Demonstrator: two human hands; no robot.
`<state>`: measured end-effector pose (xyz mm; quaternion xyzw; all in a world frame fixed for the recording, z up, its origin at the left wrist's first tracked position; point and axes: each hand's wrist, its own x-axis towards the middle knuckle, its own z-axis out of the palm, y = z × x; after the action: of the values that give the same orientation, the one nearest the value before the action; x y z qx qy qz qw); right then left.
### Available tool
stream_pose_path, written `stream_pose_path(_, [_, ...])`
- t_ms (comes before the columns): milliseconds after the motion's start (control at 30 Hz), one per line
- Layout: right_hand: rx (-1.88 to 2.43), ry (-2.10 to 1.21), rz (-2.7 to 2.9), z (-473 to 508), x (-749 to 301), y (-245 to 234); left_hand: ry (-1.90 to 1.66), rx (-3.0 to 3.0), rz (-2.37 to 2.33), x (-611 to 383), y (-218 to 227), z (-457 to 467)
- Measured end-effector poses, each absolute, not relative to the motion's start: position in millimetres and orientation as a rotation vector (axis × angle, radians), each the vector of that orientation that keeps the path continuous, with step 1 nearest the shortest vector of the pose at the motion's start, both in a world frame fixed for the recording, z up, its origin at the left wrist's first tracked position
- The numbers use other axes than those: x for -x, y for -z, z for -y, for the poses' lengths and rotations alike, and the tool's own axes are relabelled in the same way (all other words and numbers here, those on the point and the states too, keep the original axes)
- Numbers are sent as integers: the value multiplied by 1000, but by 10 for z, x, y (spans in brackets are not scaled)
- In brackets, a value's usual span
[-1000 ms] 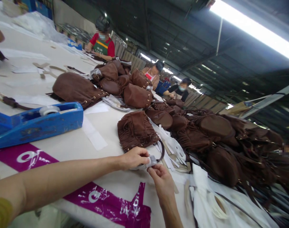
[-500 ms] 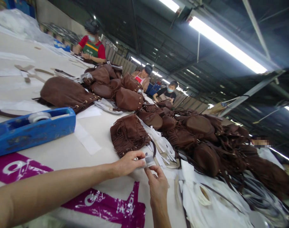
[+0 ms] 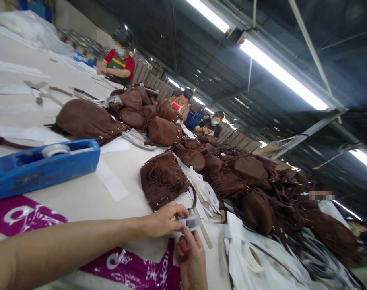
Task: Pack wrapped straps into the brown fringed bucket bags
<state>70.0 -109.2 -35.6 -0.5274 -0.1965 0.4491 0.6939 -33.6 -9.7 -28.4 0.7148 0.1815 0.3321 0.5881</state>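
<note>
My left hand (image 3: 163, 219) and my right hand (image 3: 191, 257) meet near the table's front edge, both pinching a small grey-white strip piece (image 3: 189, 221) between fingertips. A brown fringed suede bag (image 3: 163, 179) lies just beyond the hands, its dark strap curving down beside the piece. My left forearm stretches across a magenta plastic sheet (image 3: 135, 268).
A blue tape dispenser (image 3: 41, 165) sits at left. Several brown bags (image 3: 135, 112) are heaped along the table, more fringed ones (image 3: 262, 185) at right, over white paper pieces (image 3: 250, 249). A person in red (image 3: 118, 62) and two other workers (image 3: 213, 121) sit farther along.
The camera has tilted and shifted. My hands have kept their pinch on the small piece and dropped slightly lower toward the table's front edge.
</note>
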Motion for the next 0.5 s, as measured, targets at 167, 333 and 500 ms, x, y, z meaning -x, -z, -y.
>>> stream_pose_path(167, [1149,-1075,499,1096,-813,504,-740,-1519,-471,348,291,135])
stream_pose_path(333, [1128,-1146,487,1093,-908,588,-777,-1406,-573,289,327,182])
stream_pose_path(500, [1139,-1167,463,1094,-939,614,-829,-1371,-566,285,309,235])
